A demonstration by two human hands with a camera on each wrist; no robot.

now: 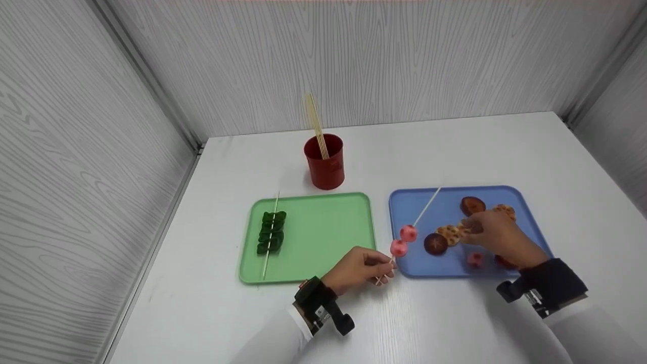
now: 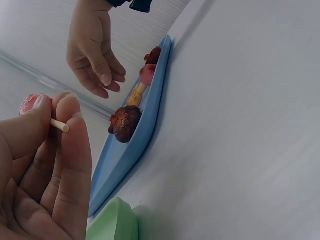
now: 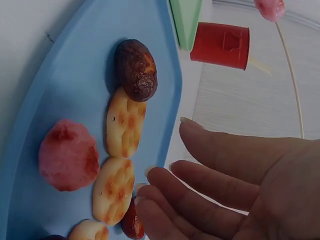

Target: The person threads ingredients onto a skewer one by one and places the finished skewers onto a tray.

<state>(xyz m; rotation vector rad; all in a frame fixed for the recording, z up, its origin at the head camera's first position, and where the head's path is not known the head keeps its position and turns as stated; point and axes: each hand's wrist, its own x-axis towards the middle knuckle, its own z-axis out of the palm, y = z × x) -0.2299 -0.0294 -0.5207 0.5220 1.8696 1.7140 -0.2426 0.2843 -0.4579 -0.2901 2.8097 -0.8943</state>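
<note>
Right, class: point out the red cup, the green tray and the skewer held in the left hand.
red cup (image 1: 325, 169), head view, front wall.
green tray (image 1: 323, 227), head view, bare floor.
skewer (image 1: 427, 206), head view, bare stick above the pink pieces.
left hand (image 1: 357, 269), head view, back of hand.

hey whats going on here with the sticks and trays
A person is threading food onto a skewer. The left hand pinches its lower end; two pink pieces sit on it. The right hand, fingers relaxed, reaches over the slices on the blue tray. A finished green skewer lies on the green tray.
</note>
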